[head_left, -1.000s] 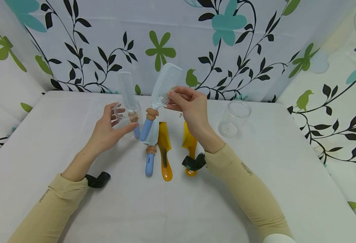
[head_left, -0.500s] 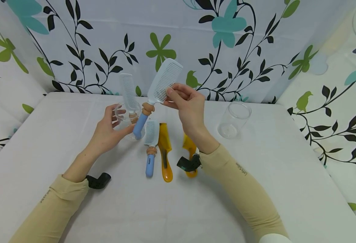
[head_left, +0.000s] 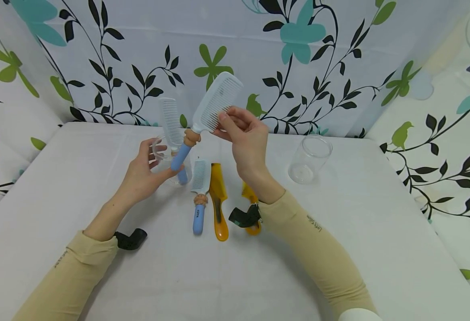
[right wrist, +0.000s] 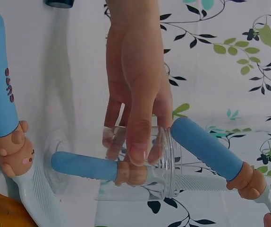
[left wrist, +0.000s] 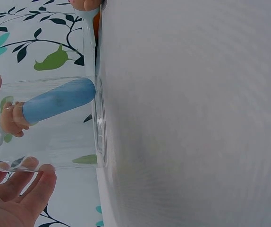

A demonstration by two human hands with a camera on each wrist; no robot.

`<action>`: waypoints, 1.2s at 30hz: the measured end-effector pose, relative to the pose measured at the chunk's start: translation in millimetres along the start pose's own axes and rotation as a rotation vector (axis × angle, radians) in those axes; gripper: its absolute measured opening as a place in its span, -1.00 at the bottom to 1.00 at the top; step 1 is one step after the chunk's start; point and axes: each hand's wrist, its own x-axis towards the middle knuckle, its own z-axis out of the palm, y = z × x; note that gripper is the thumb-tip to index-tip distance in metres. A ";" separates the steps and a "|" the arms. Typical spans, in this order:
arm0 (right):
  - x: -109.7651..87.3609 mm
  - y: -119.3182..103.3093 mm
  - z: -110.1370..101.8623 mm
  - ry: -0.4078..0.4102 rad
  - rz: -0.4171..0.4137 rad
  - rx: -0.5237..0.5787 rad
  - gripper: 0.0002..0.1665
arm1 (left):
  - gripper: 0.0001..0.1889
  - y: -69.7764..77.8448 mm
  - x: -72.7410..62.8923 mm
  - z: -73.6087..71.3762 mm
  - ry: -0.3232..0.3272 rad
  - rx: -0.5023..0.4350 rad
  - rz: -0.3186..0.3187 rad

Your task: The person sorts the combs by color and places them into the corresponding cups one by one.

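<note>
My left hand (head_left: 140,176) holds a clear plastic jar (right wrist: 112,191) that stands upright on the table, thumb on the near side and fingers round the far side. Inside it a pale blue comb (head_left: 171,120) leans teeth-end up, its blue handle (left wrist: 60,100) showing through the wall. My right hand (head_left: 249,142) pinches a matching comb (head_left: 216,98) by its toothed head, in the air and tilted. That comb's blue handle (right wrist: 208,147) points down to the left, its end right by the jar's rim in the right wrist view.
A third pale blue comb (head_left: 199,196) lies on the table (head_left: 219,276) next to a yellow comb (head_left: 219,200). Another yellow comb (head_left: 251,194) is partly hidden beneath my right wrist. A second clear jar (head_left: 310,156) stands to the right. Patterned cloth hangs behind.
My right hand has moved slightly left and up with its comb, whose handle now tilts further toward the jar's mouth. The left hand and jar have stayed nearly in place.
</note>
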 end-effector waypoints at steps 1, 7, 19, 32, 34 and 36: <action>-0.1 -0.4 1.0 0.004 -0.014 0.003 -0.82 | -0.07 0.7 0.0 0.0 -0.003 0.002 -0.010; -0.2 -1.9 7.6 0.041 -0.069 0.020 -0.83 | -0.03 1.1 -0.3 -0.1 -0.012 0.003 -0.028; -1.5 2.0 17.7 0.080 -0.117 0.042 -0.80 | 0.01 -0.2 0.0 -0.4 -0.019 0.000 -0.062; -9.3 16.9 26.2 -0.006 -0.087 -0.031 -0.74 | 0.01 0.8 0.0 -1.0 -0.014 0.003 -0.048; -11.1 19.5 27.5 -0.037 -0.081 -0.069 -0.74 | -0.01 -0.1 0.3 -0.7 -0.008 -0.002 -0.035; -12.8 22.0 28.8 -0.064 -0.074 -0.105 -0.74 | -0.03 -0.9 0.8 -0.4 -0.003 -0.007 -0.028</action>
